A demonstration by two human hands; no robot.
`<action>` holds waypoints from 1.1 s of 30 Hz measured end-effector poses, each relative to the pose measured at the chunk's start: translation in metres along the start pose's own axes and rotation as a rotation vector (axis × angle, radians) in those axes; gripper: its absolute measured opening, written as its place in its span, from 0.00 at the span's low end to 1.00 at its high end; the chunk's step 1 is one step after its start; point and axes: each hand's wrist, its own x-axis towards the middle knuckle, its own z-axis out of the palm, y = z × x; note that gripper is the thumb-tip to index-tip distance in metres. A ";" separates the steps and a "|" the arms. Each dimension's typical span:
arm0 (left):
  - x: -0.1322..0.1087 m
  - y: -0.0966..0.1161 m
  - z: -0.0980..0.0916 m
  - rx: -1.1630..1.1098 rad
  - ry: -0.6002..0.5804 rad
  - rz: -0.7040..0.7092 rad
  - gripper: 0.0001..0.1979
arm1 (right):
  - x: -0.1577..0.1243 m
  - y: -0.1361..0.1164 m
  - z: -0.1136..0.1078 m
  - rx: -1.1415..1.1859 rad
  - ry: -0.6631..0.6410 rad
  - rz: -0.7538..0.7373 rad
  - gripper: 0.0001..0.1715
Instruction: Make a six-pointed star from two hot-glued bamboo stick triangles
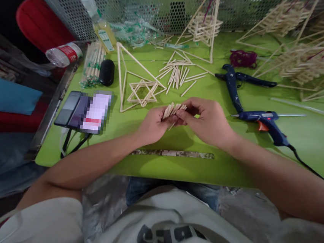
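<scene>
My left hand (151, 126) is closed around a small bundle of short wooden sticks (174, 109), fanned out above the green table (231, 170). My right hand (208, 120) meets it from the right, fingers pinched on the same bundle. Just beyond the hands lies a star frame made of sticks (142, 92) inside a tall stick triangle (126, 76). A loose pile of cut sticks (178, 74) lies further back.
Two blue glue guns (265, 120) (234, 82) lie to the right, one with a cable. Phones (84, 110), a black case (106, 72), stick packs (93, 63) and bottles (101, 24) sit left. Finished stick structures (300, 54) stand at back right. A ruler (173, 153) lies near the front edge.
</scene>
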 end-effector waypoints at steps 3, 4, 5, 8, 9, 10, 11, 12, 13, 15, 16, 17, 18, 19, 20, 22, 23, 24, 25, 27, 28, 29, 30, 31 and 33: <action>0.000 -0.004 -0.003 -0.060 0.074 -0.062 0.13 | 0.007 0.003 -0.020 -0.019 0.027 0.022 0.25; 0.001 -0.006 -0.004 -0.110 0.097 -0.071 0.13 | 0.011 0.005 -0.027 -0.026 -0.007 0.044 0.26; 0.002 -0.008 -0.006 -0.166 0.108 -0.068 0.14 | 0.014 0.007 -0.032 -0.032 -0.084 0.071 0.27; 0.007 -0.012 -0.010 -0.268 0.102 -0.025 0.20 | 0.022 0.013 -0.035 -0.130 -0.422 0.191 0.20; 0.008 -0.012 -0.011 -0.270 0.099 -0.013 0.21 | 0.023 0.014 -0.032 -0.204 -0.485 0.230 0.17; 0.009 -0.012 -0.011 -0.270 0.096 -0.003 0.22 | 0.023 0.014 -0.027 -0.291 -0.499 0.254 0.15; 0.009 -0.012 -0.011 -0.270 0.090 0.004 0.24 | 0.022 0.013 -0.021 -0.379 -0.476 0.260 0.12; 0.009 -0.012 -0.011 -0.268 0.078 0.012 0.24 | 0.021 0.012 -0.016 -0.452 -0.426 0.248 0.09; 0.008 -0.012 -0.010 -0.267 0.058 0.017 0.25 | 0.019 0.010 -0.012 -0.501 -0.367 0.225 0.12; 0.006 -0.011 -0.008 -0.268 0.009 0.029 0.26 | 0.015 0.007 -0.008 -0.511 -0.266 0.158 0.23; 0.005 -0.011 -0.008 -0.266 -0.010 0.039 0.26 | 0.013 0.006 -0.008 -0.475 -0.233 0.106 0.26; 0.004 -0.010 -0.007 -0.263 -0.022 0.052 0.26 | 0.011 0.005 -0.008 -0.426 -0.213 0.038 0.24; 0.004 -0.009 -0.007 -0.260 -0.028 0.066 0.25 | 0.009 0.005 -0.010 -0.371 -0.211 -0.038 0.22; 0.003 -0.008 -0.007 -0.257 -0.028 0.079 0.25 | 0.006 0.005 -0.011 -0.313 -0.211 -0.117 0.20; 0.003 -0.006 -0.007 -0.253 -0.026 0.086 0.25 | 0.004 0.005 -0.012 -0.259 -0.210 -0.179 0.21; 0.003 -0.004 -0.007 -0.238 -0.037 0.081 0.25 | 0.000 0.004 -0.012 -0.195 -0.158 -0.218 0.25; 0.003 -0.003 -0.006 -0.219 -0.048 0.071 0.25 | -0.002 0.004 -0.012 -0.183 -0.108 -0.207 0.27; 0.003 -0.002 -0.005 -0.193 -0.065 0.057 0.26 | -0.003 0.003 -0.011 -0.179 -0.057 -0.191 0.27; 0.003 -0.001 -0.004 -0.167 -0.086 0.043 0.26 | -0.003 0.002 -0.009 -0.182 -0.018 -0.173 0.24; 0.003 -0.001 -0.003 -0.132 -0.133 0.033 0.26 | -0.003 0.000 -0.006 -0.177 0.022 -0.162 0.16; 0.003 -0.001 -0.002 -0.127 -0.150 0.036 0.26 | -0.002 0.000 -0.004 -0.168 0.028 -0.162 0.13; 0.003 -0.002 -0.002 -0.122 -0.161 0.044 0.26 | -0.002 0.000 -0.002 -0.155 0.034 -0.160 0.12; 0.003 -0.003 -0.002 -0.112 -0.166 0.053 0.25 | -0.002 -0.001 0.001 -0.134 0.038 -0.151 0.12; 0.003 -0.004 -0.003 -0.100 -0.169 0.061 0.25 | -0.002 -0.001 0.003 -0.105 0.041 -0.137 0.12; 0.003 -0.005 -0.004 -0.080 -0.177 0.061 0.24 | -0.004 -0.002 0.006 -0.035 0.031 -0.098 0.12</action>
